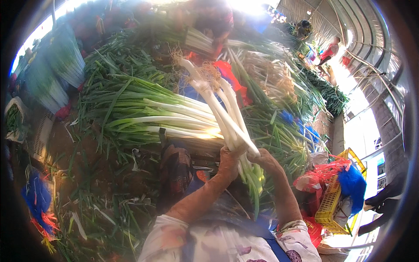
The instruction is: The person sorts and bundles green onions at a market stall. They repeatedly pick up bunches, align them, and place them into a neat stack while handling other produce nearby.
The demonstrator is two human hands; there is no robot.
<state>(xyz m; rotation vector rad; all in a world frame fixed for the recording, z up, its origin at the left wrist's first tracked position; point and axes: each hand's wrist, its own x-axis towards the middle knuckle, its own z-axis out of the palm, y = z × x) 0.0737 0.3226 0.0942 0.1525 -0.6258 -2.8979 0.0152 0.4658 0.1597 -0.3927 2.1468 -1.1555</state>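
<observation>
A few thick Welsh onions [214, 106] slant upward before me, their brown, stringy roots [206, 75] at the far end. My left hand [230, 161] is closed around their pale stalks. Beside it, my right hand [265, 159] grips the near end of one white stalk; its fingertips are partly hidden. Green leaves [253, 180] hang below both hands. Just beyond my left hand lies a heap of Welsh onions [183, 113], white ends to the right and green leaves to the left.
Untrimmed Welsh onions with roots [275, 77] lie at the upper right. Upright bundles [65, 59] stand at left. A yellow plastic crate [327, 199] holds blue and red ties at right. Loose leaves litter the floor [98, 183]. Another person [214, 19] is opposite.
</observation>
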